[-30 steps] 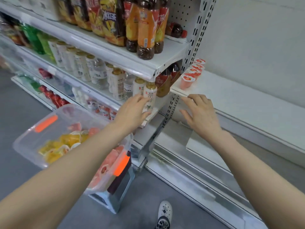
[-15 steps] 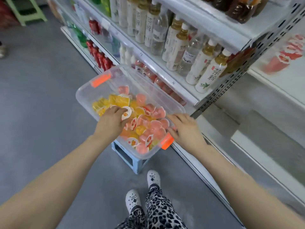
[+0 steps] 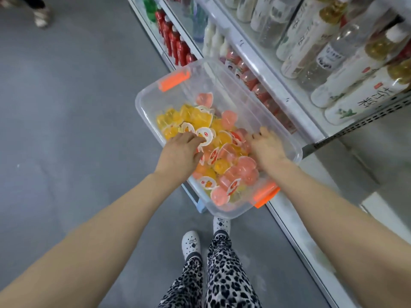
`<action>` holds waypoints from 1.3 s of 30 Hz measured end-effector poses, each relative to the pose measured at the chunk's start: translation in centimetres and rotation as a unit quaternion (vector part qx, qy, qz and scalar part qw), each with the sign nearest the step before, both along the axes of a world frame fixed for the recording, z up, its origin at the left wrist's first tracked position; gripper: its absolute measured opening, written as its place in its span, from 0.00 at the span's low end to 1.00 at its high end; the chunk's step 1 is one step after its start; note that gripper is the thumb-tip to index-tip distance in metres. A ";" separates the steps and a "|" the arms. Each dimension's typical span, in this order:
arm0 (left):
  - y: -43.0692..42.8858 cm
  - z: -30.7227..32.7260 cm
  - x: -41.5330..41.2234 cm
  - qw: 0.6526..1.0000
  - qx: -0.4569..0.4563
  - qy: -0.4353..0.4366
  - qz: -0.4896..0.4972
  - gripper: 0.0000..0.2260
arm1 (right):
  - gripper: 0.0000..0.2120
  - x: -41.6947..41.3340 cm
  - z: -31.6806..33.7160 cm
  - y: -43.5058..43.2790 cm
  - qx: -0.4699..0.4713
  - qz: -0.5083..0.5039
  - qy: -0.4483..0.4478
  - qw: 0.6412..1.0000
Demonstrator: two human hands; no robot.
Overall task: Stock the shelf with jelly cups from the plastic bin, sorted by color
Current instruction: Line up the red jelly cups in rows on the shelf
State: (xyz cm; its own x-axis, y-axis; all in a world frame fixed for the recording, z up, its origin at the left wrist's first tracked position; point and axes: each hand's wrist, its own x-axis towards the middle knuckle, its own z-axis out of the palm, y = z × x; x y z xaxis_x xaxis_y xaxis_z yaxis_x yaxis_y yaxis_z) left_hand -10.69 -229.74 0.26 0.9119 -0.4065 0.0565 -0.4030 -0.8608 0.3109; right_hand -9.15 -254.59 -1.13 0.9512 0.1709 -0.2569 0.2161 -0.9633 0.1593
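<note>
Both my hands have come down into the plastic bin at twelve o'clock. My left hand curls its fingers on a white-lidded cup. My right hand, toward three o'clock, digs among the pink jelly cups, grip unclear. I judge another load is starting.

Grey floor; white drinks shelving right; bottles in rows

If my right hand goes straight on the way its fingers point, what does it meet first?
Probably the pink jelly cups just beyond the right hand, before the far wall of the bin; depth is unclear.
</note>
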 end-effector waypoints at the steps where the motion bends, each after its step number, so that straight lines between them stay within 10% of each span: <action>1: 0.0 0.0 0.0 1.000 0.004 0.005 0.001 0.15 | 0.27 -0.1 0.1 -0.1 0.002 0.003 -0.008 1.000; 10: -4.4 1.1 0.3 0.996 0.032 0.084 -0.010 0.21 | 0.23 -5.3 4.7 -2.5 0.207 -0.071 -0.217 0.951; 21: -13.2 -2.3 -0.8 0.968 0.182 0.152 -0.079 0.33 | 0.22 -9.4 5.8 -5.1 0.340 -0.248 -0.235 0.876; 30: -11.2 -0.9 -1.7 0.978 -0.075 0.193 0.011 0.23 | 0.22 -12.1 6.3 -4.7 0.378 -0.247 -0.240 0.859; 39: -9.2 5.4 -3.6 0.913 -0.334 0.235 0.023 0.18 | 0.20 -14.3 9.6 -4.4 0.426 -0.305 -0.247 0.815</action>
